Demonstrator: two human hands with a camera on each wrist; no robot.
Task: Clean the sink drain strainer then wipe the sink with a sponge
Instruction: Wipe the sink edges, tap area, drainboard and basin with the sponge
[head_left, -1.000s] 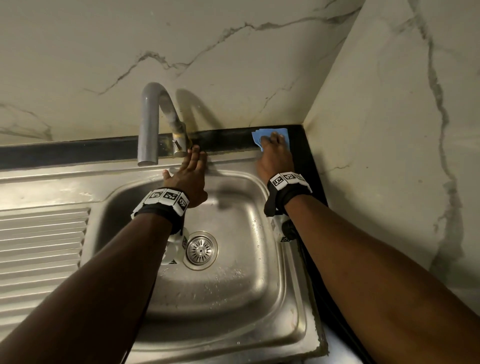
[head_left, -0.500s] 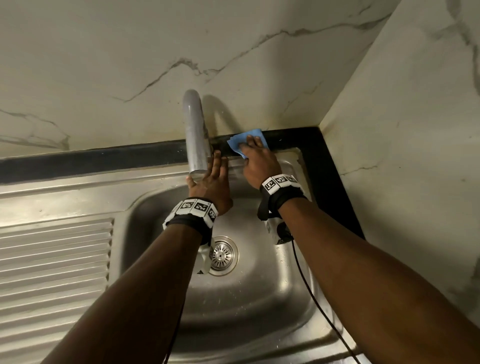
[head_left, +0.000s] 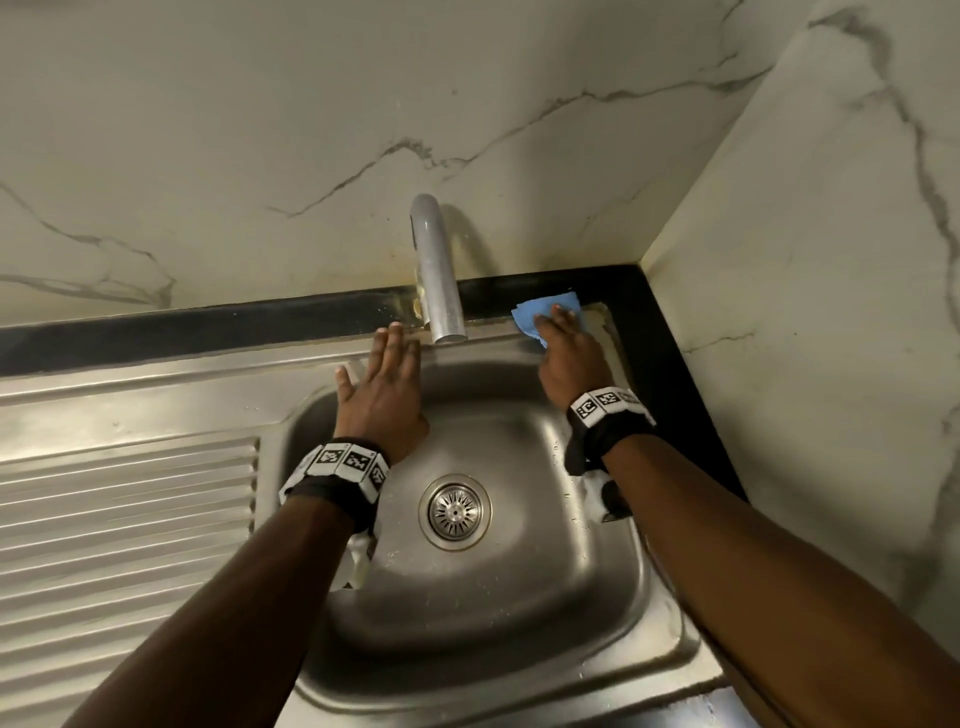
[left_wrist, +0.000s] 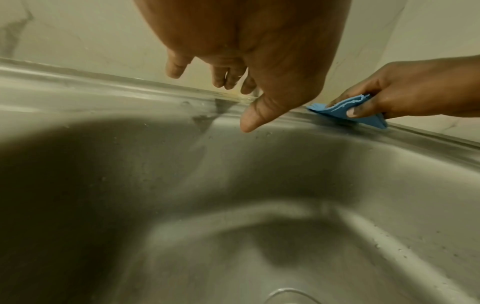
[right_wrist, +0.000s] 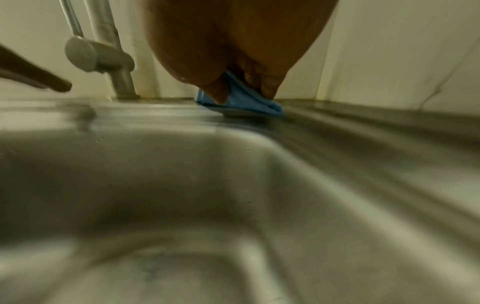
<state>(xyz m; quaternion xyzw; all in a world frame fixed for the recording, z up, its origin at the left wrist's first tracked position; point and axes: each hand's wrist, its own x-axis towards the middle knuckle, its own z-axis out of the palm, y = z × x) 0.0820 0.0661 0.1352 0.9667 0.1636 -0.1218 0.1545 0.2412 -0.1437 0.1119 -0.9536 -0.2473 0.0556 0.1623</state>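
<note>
The right hand (head_left: 569, 358) presses a folded blue sponge cloth (head_left: 540, 310) onto the back ledge of the steel sink (head_left: 597, 582), near the rear right corner. In the left wrist view its thumb and fingers are curled around the cloth, pinching it against the raised rim. The cloth lies just right of the tap (head_left: 439, 291), partly on the steel ledge and partly against the black worktop (head_left: 670, 332) strip behind it.

The left hand (head_left: 382, 395) holds nothing. Its fingers are straight and close together, the thumb spread to the side, and it reaches over the back edge of the basin with the fingertips near the spout of the tap; whether they touch the ledge cannot be told.

The drain strainer (head_left: 454, 511) sits in its hole at the middle of the basin floor, between the two forearms and well apart from both hands. Water drops cling to the basin walls. A ribbed draining board (head_left: 124, 514) runs off to the left of the basin. Both wrists carry black bands with white printed markers. Marble-patterned wall tiles (head_left: 260, 130) rise behind the sink and along its right side.
</note>
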